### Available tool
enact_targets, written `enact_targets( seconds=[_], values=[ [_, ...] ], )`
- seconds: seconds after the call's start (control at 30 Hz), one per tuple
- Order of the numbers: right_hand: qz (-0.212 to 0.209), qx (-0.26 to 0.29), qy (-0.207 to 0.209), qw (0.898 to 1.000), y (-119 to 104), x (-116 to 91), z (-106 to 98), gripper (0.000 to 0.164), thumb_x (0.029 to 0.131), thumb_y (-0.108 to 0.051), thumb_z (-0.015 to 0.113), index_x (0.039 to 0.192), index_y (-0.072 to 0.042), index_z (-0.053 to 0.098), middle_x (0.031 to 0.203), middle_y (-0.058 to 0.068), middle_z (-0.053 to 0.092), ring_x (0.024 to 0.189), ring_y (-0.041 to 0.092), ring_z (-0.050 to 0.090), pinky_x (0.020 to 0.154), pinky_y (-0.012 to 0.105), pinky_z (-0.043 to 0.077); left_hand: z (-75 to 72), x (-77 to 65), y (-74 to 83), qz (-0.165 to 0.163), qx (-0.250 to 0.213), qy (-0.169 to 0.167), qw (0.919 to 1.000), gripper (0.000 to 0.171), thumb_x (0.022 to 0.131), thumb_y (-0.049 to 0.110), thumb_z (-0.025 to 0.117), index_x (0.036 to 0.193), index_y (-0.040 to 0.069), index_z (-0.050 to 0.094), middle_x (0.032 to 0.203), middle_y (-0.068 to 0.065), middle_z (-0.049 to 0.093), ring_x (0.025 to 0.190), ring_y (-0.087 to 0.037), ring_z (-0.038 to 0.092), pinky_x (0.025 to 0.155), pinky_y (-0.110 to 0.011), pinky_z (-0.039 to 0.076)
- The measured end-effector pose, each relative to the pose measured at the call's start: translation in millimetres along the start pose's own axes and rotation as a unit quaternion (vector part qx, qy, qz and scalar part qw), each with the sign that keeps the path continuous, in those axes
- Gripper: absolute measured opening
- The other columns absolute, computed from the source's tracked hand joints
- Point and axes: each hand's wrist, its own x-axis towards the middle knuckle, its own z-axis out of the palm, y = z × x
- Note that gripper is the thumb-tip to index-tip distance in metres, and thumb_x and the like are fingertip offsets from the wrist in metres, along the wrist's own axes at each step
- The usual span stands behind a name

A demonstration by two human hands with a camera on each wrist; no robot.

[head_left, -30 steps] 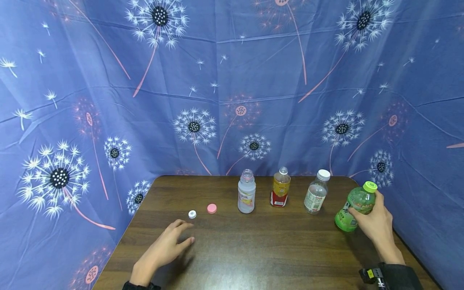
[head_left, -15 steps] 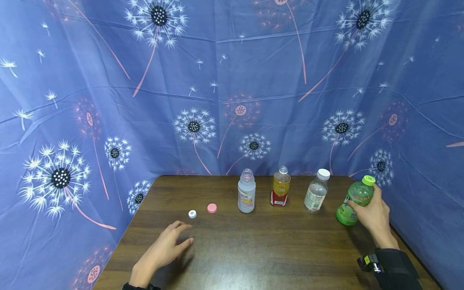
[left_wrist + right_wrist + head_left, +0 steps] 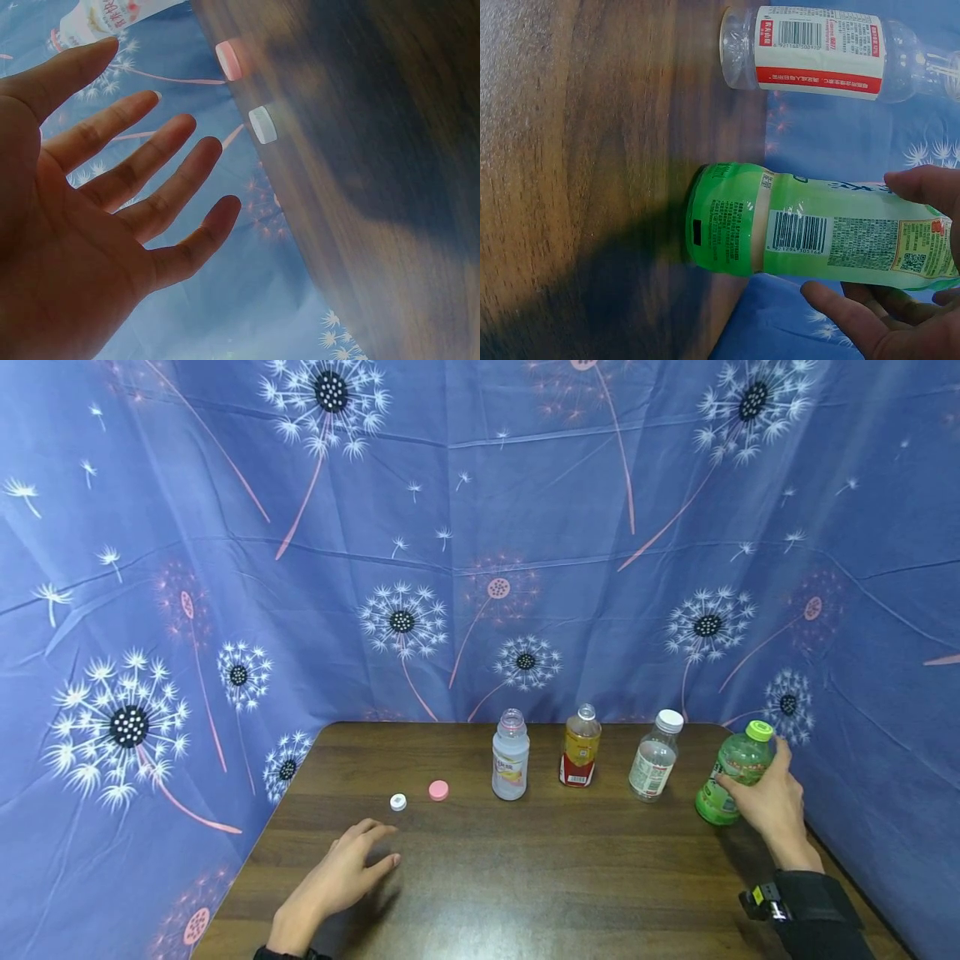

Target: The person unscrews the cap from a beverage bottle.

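Observation:
In the head view, a green drink bottle (image 3: 738,768) with a light-green cap stands at the table's right side. My right hand (image 3: 772,810) is around its right side, thumb on the near face; the other fingers are mostly hidden behind it. In the right wrist view, the bottle (image 3: 795,229) has its base at the table and the thumb lies along one side. My left hand (image 3: 337,877) hovers over the table at left with fingers spread, holding nothing. Just beyond its fingertips lie a white cap (image 3: 398,802) and a pink cap (image 3: 438,791).
Left of the green bottle stands a clear bottle (image 3: 652,764) with a white cap. Further left are an uncapped bottle with a yellow and red label (image 3: 580,756) and an uncapped whitish bottle (image 3: 510,764). A blue dandelion-print cloth (image 3: 480,527) hangs around the wooden table (image 3: 525,877).
The green bottle, tilted a second ago, has come upright and shifted slightly back, my right hand moving along with it. My left hand has hardly moved.

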Motion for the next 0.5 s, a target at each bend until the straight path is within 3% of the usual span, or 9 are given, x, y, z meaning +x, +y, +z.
enact_targets(
  seconds=[0.23, 0.5],
  values=[
    [-0.009, -0.017, 0.002, 1.0, -1, -2, -3, 0.123, 0.084, -0.054, 0.076, 0.162, -0.008, -0.007, 0.145, 0.049, 0.031, 0.126, 0.07, 0.035, 0.091, 0.078, 0.037, 1.1, -1.2, 0.5, -0.001, -0.007, -0.004, 1.0, 0.042, 0.094, 0.039, 0.071, 0.128, 0.015, 0.067, 0.123, -0.001, 0.065, 0.118, -0.025, 0.063, 0.099, -0.057, 0.05],
    [-0.008, -0.022, 0.021, 1.0, -19, -4, -27, 0.122, 0.083, -0.064, 0.071, 0.163, -0.013, -0.005, 0.157, 0.037, 0.027, 0.132, 0.065, 0.032, 0.09, 0.078, 0.033, 4.6, -2.6, 0.9, 0.002, -0.009, 0.006, 0.9999, 0.04, 0.095, 0.034, 0.071, 0.128, 0.013, 0.067, 0.124, -0.004, 0.065, 0.118, -0.024, 0.063, 0.099, -0.052, 0.052]
  ],
)
